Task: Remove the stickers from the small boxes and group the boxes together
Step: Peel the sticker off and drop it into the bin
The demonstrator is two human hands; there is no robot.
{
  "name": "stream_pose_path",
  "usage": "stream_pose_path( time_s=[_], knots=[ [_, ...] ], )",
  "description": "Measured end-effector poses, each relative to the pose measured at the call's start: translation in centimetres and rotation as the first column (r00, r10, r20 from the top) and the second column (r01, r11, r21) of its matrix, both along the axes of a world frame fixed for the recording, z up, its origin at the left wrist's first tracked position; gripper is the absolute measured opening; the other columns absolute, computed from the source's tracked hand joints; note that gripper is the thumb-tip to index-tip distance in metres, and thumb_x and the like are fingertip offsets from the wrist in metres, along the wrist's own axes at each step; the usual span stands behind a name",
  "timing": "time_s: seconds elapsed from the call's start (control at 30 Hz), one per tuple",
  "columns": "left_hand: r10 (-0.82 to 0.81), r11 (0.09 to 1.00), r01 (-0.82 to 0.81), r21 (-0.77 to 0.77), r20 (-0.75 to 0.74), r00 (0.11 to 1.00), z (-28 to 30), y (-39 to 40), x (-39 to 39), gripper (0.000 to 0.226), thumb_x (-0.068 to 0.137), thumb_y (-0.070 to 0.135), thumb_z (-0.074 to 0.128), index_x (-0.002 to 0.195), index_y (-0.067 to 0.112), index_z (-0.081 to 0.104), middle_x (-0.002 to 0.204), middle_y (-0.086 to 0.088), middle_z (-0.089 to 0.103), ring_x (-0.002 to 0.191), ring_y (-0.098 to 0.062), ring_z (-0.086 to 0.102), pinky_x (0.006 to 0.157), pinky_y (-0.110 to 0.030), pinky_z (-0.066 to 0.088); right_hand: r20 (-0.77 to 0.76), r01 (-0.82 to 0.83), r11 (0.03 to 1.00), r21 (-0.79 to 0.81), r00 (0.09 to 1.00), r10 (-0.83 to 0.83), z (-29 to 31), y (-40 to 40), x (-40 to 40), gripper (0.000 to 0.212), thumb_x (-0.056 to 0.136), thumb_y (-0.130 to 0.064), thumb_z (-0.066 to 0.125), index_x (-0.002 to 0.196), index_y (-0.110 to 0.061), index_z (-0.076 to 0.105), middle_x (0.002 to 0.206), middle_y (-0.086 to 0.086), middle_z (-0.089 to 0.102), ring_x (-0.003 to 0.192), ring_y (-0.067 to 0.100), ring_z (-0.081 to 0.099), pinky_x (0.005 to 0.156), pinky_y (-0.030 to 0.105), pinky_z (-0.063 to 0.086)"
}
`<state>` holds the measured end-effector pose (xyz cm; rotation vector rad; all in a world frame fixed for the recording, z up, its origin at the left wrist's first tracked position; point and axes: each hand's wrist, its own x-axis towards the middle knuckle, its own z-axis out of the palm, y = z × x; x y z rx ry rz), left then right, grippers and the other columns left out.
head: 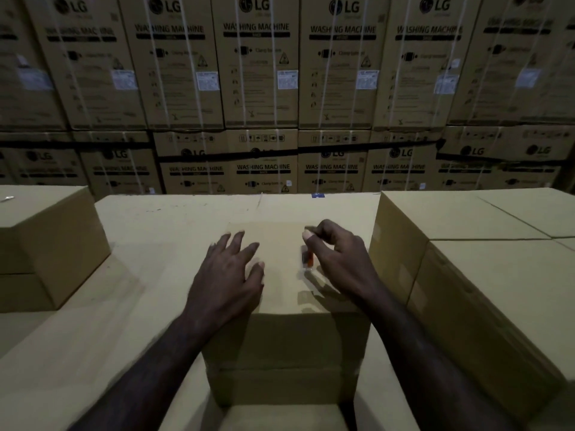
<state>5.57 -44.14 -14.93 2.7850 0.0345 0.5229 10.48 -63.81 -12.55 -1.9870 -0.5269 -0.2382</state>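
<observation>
Fingers [311, 236] of right hand [337, 255] curled together, pinching at something small, blurred, likely the sticker [306, 259], on top of the small box [280, 306] at the surface's [155, 219] near edge. Left hand [230, 272] flat, fingers spread, steadying the box. Sticker not clearly off; grouping with side boxes [466, 275] still pending.

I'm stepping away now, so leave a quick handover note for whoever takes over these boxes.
Left hand: fingers spread flat, resting on top of the small box in the middle.
Right hand: fingers curled at the sticker on the box top; whether it has hold of it is blurred.
Done: sticker looks partly lifted, not off.
Left: peel it free, then move this box next to the plain boxes on the right.
</observation>
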Motion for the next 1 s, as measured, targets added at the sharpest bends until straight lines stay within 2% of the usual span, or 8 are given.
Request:
stream_pose_path(
  time_s=[0.07,0.23,0.43,0.6,0.73,0.8,0.9,1.0],
  knots=[
    [-0.016,1.0,0.016,-0.016,0.035,0.999,0.3,-0.9,-0.7,0.064,0.089,0.052,0.029,0.145,0.026,0.039,0.159,-0.001,0.022,0.148,-0.021,0.012,0.117,-0.043,0.016,0.046,0.026,1.0,0.017,0.999,-0.027,0.1,-0.5,-0.7,0.017,0.096,-0.034,0.055,0.095,-0.018,0.061,0.124,0.0,0.064,0.113,0.009,0.055,0.09,0.033,0.048],
    [-0.093,0.996,0.093,0.003,0.104,0.99,1.2,-3.5,-2.9,0.067,0.088,0.053,0.025,0.15,0.028,0.026,0.161,0.0,0.01,0.149,-0.019,0.002,0.118,-0.041,0.009,0.132,0.144,0.988,-0.048,0.982,-0.136,0.6,-2.2,-3.5,0.016,0.094,-0.038,0.056,0.087,-0.024,0.058,0.139,-0.001,0.055,0.131,0.017,0.045,0.102,0.049,0.044],
    [-0.219,0.975,0.221,0.003,0.148,0.965,2.5,-6.4,-5.9,0.069,0.089,0.056,0.018,0.152,0.031,0.007,0.161,0.003,-0.002,0.149,-0.017,-0.004,0.118,-0.039,0.003,0.202,0.314,0.947,-0.065,0.933,-0.296,1.5,-5.3,-7.8,0.017,0.093,-0.036,0.058,0.091,-0.019,0.061,0.138,-0.001,0.055,0.13,0.017,0.046,0.1,0.042,0.046],
    [-0.311,0.948,0.318,-0.011,0.178,0.934,2.6,-7.9,-8.6,0.069,0.09,0.057,0.016,0.151,0.032,-0.004,0.158,0.007,-0.011,0.148,-0.014,-0.009,0.118,-0.037,-0.002,0.246,0.416,0.908,-0.04,0.885,-0.395,1.1,-7.2,-11.7,0.014,0.092,-0.036,0.06,0.092,-0.022,0.061,0.132,0.002,0.06,0.116,0.023,0.059,0.087,0.051,0.055],
    [-0.417,0.904,0.426,-0.017,0.179,0.891,1.8,-9.8,-10.8,0.071,0.09,0.059,0.019,0.152,0.032,-0.004,0.16,0.006,-0.011,0.147,-0.012,-0.01,0.118,-0.036,-0.002,0.278,0.495,0.868,-0.043,0.84,-0.466,0.3,-8.7,-15.6,0.019,0.089,-0.044,0.056,0.082,-0.027,0.055,0.132,-0.002,0.06,0.112,0.019,0.06,0.082,0.049,0.057],
    [-0.468,0.877,0.48,-0.029,0.18,0.865,1.2,-11.3,-11.8,0.072,0.091,0.059,0.021,0.153,0.031,-0.002,0.161,0.005,-0.009,0.148,-0.012,-0.01,0.116,-0.034,-0.003,0.275,0.536,0.843,-0.057,0.82,-0.503,-0.1,-9.8,-17.8,0.019,0.086,-0.047,0.055,0.078,-0.029,0.053,0.131,-0.003,0.061,0.115,0.018,0.059,0.085,0.048,0.055],
    [-0.545,0.823,0.564,-0.065,0.185,0.818,0.6,-14.3,-13.4,0.072,0.092,0.059,0.023,0.154,0.029,0.001,0.162,0.004,-0.007,0.148,-0.012,-0.01,0.117,-0.034,-0.002,0.263,0.6,0.796,-0.08,0.783,-0.564,-0.4,-12.5,-20.9,0.016,0.089,-0.034,0.062,0.078,-0.025,0.056,0.131,-0.002,0.061,0.122,0.015,0.054,0.097,0.041,0.049],
    [-0.623,0.761,0.643,-0.084,0.179,0.761,0.1,-17.9,-14.9,0.072,0.093,0.058,0.024,0.154,0.029,0.001,0.162,0.004,-0.007,0.148,-0.011,-0.01,0.119,-0.036,0.0,0.257,0.678,0.729,-0.088,0.723,-0.641,-0.5,-16.3,-23.7,0.015,0.089,-0.029,0.065,0.082,-0.017,0.062,0.13,-0.002,0.062,0.124,0.012,0.052,0.097,0.03,0.044]
  ],
)
